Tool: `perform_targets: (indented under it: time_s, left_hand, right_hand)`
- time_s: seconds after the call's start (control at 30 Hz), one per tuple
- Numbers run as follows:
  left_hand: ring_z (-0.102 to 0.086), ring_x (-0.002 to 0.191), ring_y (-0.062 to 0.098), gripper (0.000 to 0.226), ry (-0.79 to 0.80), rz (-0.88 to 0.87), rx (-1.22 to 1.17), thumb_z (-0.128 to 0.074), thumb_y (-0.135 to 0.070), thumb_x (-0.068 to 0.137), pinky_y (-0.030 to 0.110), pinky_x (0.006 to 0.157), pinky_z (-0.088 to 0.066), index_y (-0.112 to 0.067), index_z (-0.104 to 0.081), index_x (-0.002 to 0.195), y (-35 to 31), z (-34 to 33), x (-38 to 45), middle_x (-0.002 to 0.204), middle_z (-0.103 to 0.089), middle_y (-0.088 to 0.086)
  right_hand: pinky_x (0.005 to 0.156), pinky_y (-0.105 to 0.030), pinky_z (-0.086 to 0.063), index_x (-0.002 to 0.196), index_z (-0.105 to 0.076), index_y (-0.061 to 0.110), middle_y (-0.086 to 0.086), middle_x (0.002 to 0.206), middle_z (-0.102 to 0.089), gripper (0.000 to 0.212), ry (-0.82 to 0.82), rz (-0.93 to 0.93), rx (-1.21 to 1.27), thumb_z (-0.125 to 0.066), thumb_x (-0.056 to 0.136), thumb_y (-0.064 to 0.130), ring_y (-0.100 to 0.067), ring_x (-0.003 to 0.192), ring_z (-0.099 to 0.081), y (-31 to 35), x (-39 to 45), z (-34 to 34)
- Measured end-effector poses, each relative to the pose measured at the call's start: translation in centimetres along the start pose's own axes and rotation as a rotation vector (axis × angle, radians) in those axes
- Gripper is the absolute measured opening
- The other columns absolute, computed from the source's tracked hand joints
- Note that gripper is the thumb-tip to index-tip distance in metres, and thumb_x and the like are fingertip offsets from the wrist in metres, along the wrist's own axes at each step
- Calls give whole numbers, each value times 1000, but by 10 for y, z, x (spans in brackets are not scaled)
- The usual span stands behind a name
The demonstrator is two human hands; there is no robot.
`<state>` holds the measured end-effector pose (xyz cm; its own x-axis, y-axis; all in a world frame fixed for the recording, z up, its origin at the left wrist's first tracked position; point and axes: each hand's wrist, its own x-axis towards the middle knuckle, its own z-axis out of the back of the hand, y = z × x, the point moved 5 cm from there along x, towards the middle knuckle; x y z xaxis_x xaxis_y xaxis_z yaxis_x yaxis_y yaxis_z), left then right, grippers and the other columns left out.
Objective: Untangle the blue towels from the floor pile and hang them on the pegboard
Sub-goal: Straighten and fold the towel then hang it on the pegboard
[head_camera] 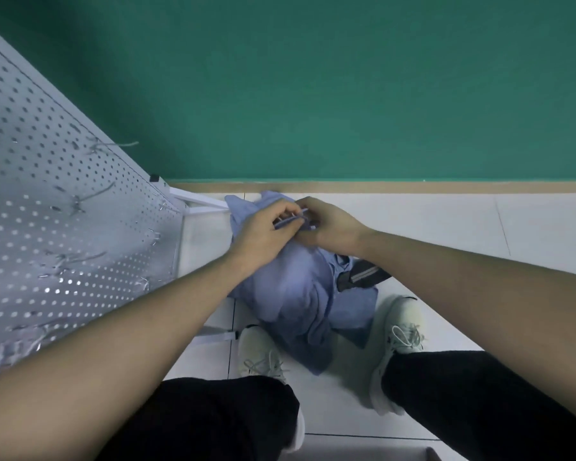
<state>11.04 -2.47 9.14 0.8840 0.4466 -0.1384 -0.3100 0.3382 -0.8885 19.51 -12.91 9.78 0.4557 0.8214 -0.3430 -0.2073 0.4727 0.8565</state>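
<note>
A green wall [313, 88] rises behind pale floor tiles [446, 234]. The left hand [263, 234] and right hand [330, 227] both pinch a thin loop or hem at the top of the blue towels [296, 294], heaped on the floor between 2 sneakers [399, 337]. The cloth looks soft, light and limp, so the hem is probably the best hold. The pegboard [47, 194] stands at left.

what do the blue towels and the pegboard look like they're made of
Blue towels: soft woven cloth, matte; they crumple into loose folds.
Pegboard: probably painted sheet metal, pale with a slight sheen; regular punched holes and thin wire hooks.
</note>
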Motion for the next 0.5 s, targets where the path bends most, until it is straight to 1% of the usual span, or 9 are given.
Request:
perform_targets:
  time_s: [0.07,0.1,0.13,0.2,0.27,0.33,0.4,0.47,0.5]
  left_hand:
    - [-59,79,-9,12,-21,-37,-46,-67,-4,92,12,79,-43,-16,-66,92,-27,3,-11,88,-67,-6]
    - [-57,78,-12,13,-49,-53,-62,-66,-2,92,9,79,-42,-15,-66,91,-38,7,-16,87,-65,-10]
    - [-56,79,-14,13,-79,-68,-76,-67,-2,91,8,79,-41,-15,-66,90,-48,12,-21,87,-64,-13]
    - [-56,77,-13,17,-127,-84,-97,-68,-3,90,12,79,-43,-19,-66,85,-66,20,-30,85,-65,-14]
    - [-57,73,-12,25,-157,-74,-142,-70,-4,90,11,75,-45,-26,-64,81,-80,25,-40,81,-66,-14]
    - [-58,69,-9,23,-174,-46,-206,-70,-5,90,10,70,-45,-25,-63,80,-94,27,-49,80,-66,-9]
    - [-58,69,-6,14,-190,-17,-250,-69,-9,91,11,69,-46,-19,-64,84,-106,30,-59,82,-66,-5]
    - [-60,73,-4,6,-187,-23,-262,-69,-13,92,13,72,-47,-15,-64,90,-121,35,-69,86,-67,-4]
    - [-61,75,-3,5,-178,-38,-253,-70,-15,92,14,74,-48,-15,-64,92,-129,38,-75,88,-68,-5]
  right_hand:
    - [83,-31,-52,112,-56,21,-10,101,-71,31,-30,30,50,-70,88,5,-20,86,-66,14,-17,6]
    - [84,-32,-53,113,-57,20,-8,98,-73,30,-47,32,90,-72,89,8,-17,84,-66,19,-25,10]
    - [85,-30,-53,113,-59,20,-2,94,-73,28,-63,38,118,-73,90,11,-11,82,-66,25,-33,13]
    - [84,-22,-50,108,-65,21,7,94,-70,16,-94,53,98,-70,93,18,-3,83,-62,37,-49,17]
    - [81,-20,-49,103,-68,18,2,99,-72,7,-112,76,78,-64,98,21,-1,82,-60,50,-64,21]
    - [82,-28,-50,99,-68,13,-3,98,-72,14,-141,95,81,-59,101,23,-5,84,-58,61,-77,25]
    - [83,-35,-47,94,-64,12,-1,92,-66,18,-151,90,109,-58,101,28,-9,85,-55,73,-89,27]
    - [88,-38,-47,98,-63,11,-3,96,-66,26,-143,72,157,-57,96,37,-15,91,-60,87,-102,29]
    - [91,-38,-48,101,-63,12,-4,99,-68,26,-144,69,175,-56,96,37,-17,94,-62,95,-109,31]
